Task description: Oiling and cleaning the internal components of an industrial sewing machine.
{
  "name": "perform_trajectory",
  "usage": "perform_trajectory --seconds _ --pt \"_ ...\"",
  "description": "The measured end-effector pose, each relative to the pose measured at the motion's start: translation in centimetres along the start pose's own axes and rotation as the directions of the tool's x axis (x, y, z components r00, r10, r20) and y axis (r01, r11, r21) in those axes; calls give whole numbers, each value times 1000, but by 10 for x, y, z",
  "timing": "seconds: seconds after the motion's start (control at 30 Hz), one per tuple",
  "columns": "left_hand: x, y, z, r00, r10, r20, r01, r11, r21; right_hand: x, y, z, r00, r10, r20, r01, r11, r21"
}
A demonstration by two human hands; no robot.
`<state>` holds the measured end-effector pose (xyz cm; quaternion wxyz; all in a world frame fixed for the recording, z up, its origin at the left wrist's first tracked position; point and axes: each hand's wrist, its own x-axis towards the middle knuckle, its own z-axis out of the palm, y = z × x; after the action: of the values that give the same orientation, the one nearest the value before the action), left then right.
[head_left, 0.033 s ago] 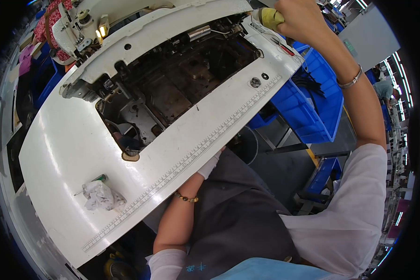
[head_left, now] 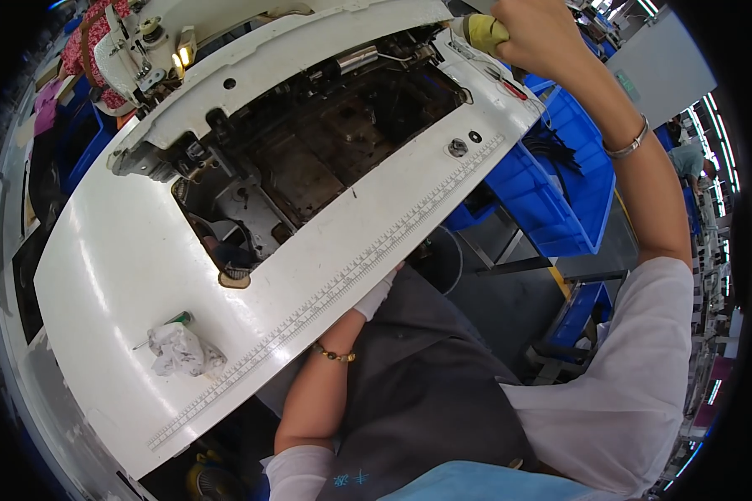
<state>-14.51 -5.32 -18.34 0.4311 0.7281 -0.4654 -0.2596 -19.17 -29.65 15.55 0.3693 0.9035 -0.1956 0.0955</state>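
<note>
My right hand (head_left: 539,35) is raised at the top right, its fingers closed round a crumpled yellow-green thing (head_left: 485,35) that looks like cloth, at the end of a tilted-back white sewing machine (head_left: 292,40). The machine's underside faces me. Below it, a cut-out in the white tabletop (head_left: 309,267) shows a dark, oily pan (head_left: 334,138). At the table's front edge is my left hand (head_left: 374,301), with white fabric at the wrist; its fingers are hidden under the edge.
A crumpled greyish-white rag (head_left: 184,351) lies beside a green-handled tool (head_left: 180,318). A measuring scale (head_left: 342,280) runs along the front edge. Red-and-black tool (head_left: 507,84) lies at the far right. Blue bins (head_left: 597,196) stand right of the table. Another lit machine (head_left: 129,50) is at the back left.
</note>
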Motion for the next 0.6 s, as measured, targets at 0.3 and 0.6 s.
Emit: perform_trajectory --seconds 0.3,0.6 --pt "-2 0 1 971 216 -100 -194 962 191 -15 -7 -24 999 -9 -40 10 1000 24" --pt "0 19 -7 964 -214 160 265 831 -488 -19 -35 -44 997 -46 -60 57 976 209"
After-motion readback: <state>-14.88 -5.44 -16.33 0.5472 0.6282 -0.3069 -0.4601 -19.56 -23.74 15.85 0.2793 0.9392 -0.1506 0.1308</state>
